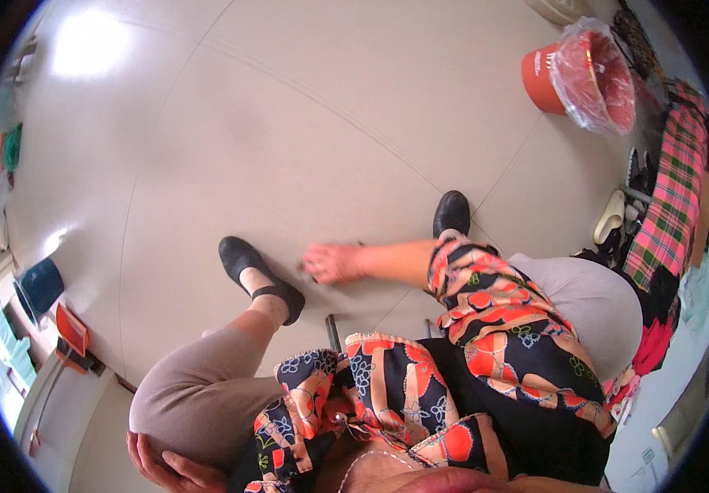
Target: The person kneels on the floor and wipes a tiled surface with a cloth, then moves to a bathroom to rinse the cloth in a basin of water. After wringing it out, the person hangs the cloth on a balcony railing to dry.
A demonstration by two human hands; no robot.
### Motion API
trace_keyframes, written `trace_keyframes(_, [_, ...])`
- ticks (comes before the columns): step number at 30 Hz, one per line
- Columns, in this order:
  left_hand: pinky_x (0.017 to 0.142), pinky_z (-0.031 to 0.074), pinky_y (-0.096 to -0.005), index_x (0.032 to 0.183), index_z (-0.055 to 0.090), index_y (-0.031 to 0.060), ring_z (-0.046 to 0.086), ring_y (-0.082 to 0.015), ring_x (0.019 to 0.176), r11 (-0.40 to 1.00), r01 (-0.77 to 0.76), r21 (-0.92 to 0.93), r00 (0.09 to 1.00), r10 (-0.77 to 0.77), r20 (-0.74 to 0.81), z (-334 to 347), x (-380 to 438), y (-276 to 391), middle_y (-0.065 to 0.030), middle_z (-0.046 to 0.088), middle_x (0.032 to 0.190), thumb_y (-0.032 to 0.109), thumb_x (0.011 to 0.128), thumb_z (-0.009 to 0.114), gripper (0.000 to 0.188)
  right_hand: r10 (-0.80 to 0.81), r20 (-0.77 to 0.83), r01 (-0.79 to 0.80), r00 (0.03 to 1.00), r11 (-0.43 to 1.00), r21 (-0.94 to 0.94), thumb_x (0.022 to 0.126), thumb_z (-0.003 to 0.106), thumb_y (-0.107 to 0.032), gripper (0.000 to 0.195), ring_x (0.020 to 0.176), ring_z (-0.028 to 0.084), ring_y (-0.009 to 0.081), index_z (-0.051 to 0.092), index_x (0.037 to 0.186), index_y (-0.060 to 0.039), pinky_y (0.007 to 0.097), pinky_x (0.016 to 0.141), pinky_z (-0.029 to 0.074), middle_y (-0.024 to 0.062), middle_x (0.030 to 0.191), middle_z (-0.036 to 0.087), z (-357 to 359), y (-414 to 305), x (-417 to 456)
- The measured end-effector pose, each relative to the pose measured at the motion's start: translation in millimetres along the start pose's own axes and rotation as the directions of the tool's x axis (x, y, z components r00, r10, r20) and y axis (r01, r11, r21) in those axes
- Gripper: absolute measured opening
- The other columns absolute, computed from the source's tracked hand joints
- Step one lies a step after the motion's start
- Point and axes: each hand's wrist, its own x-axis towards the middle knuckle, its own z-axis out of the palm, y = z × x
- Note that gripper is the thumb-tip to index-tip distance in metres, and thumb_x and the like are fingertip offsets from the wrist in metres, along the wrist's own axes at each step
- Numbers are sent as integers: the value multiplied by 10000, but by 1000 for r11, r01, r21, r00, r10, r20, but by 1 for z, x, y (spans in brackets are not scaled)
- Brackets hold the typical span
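Observation:
I sit with both knees bent and black shoes (451,212) on the pale tiled floor (305,154). Blurred by motion, my right hand (330,263) reaches down between my lower legs, above the floor. A small dark thing (309,271) shows at its fingers; I cannot tell what it is, or how firmly it is held. At the lower left, my left hand (176,463) rests on my left knee, fingers apart on the grey-beige trousers (200,400). My patterned sleeve (502,308) covers the upper right arm.
A red waste bin (542,79) with a clear plastic liner stands at the upper right. Below it are a cream slipper (609,217), other shoes and a pink-green plaid cloth (669,197). At the left are an orange dustpan (72,330) and a dark blue container (40,286).

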Motion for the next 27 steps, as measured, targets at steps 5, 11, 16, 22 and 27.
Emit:
trace_keyframes(5, [961, 393, -453, 1059, 614, -80, 554, -373, 1056, 998, -50, -40, 997, 47, -61, 4, 4, 8, -268, 599, 1100, 197, 893, 514, 338, 197, -108, -213, 974, 962, -170, 694, 639, -242, 219, 1185, 466, 280, 579, 894, -177, 488, 1015, 357, 80, 1195, 540, -49, 27, -39])
trace_keyframes(11, [937, 404, -458, 1045, 618, -76, 559, -388, 1019, 994, -100, -43, 993, 97, -66, 8, 15, 20, -256, 609, 1085, 172, 869, 522, 319, 801, -456, -913, 389, 267, -310, 597, 776, -333, 522, 1149, 442, 277, 594, 1074, -222, 434, 922, 419, 30, 1207, 494, -159, 156, -101])
trace_keyframes(16, [932, 408, -457, 1041, 621, -69, 560, -388, 1009, 986, -164, -40, 986, 163, -30, 3, 20, 27, -248, 613, 1079, 169, 862, 523, 314, 857, -508, -978, 85, -26, -208, 694, 747, -326, 484, 1071, 503, 300, 578, 1130, -199, 419, 885, 475, 65, 1144, 514, -277, 189, -147])
trace_keyframes(22, [997, 362, -444, 1123, 576, -48, 514, -366, 1117, 978, -201, -50, 977, 204, 56, -1, 11, 11, -217, 568, 1185, 132, 879, 468, 322, 512, -817, -964, 265, 131, -231, 738, 708, -347, 488, 1078, 517, 313, 584, 1151, -120, 421, 904, 466, 128, 1117, 569, -485, 184, -128])
trace_keyframes(27, [1027, 349, -437, 1118, 579, -36, 511, -347, 1155, 990, -135, 40, 989, 131, 73, -4, 8, 17, -195, 567, 1210, 99, 831, 446, 343, -9, -926, -924, 376, 75, -376, 792, 596, -211, 188, 895, 573, 330, 583, 896, -55, 419, 721, 485, 145, 986, 603, -633, 117, -110])
